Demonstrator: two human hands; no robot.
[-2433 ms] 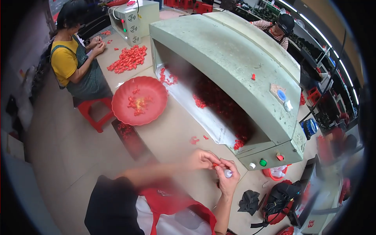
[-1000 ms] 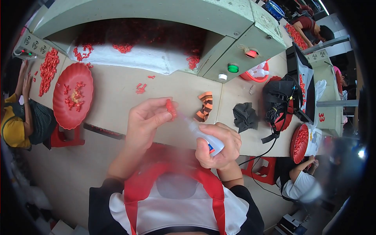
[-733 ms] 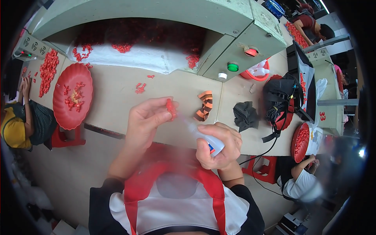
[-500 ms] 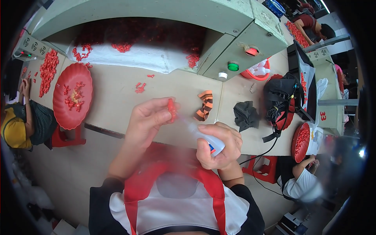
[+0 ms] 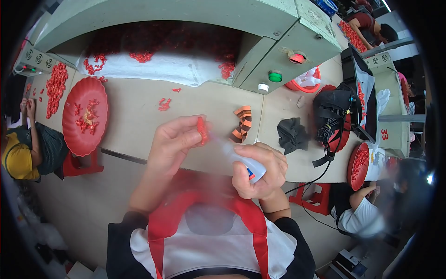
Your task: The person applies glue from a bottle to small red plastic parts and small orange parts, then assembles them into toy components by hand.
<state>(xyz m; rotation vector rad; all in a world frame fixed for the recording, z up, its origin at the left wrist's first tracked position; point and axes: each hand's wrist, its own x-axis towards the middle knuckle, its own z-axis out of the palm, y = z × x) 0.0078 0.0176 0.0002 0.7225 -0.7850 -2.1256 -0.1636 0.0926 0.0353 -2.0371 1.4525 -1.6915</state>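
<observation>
Between the thumb and fingers of my left hand [image 5: 175, 139] is a small red plastic figure part [image 5: 202, 130], held upright above the table. My right hand [image 5: 264, 169] is wrapped round a translucent white squeeze bottle [image 5: 251, 168]. The bottle's thin nozzle [image 5: 227, 148] slants up toward the red part; haze blurs its tip, so I cannot tell if they touch. Beyond my hands, a few loose red pieces [image 5: 164, 104] lie on the table. Right of them is a crumpled orange-and-brown striped strip [image 5: 242, 123].
A green-grey machine [image 5: 186, 16] spans the back, red parts inside on white sheet. A red scalloped plate [image 5: 100, 128] with parts stands left. At right lie a black cloth [image 5: 292, 136], a black bag [image 5: 332, 111] and a red basket [image 5: 297, 87] of white bottles. Other people sit both sides.
The view has shifted very slightly. Both hands keep nearly the same pose, with the red part and the bottle still in them.
</observation>
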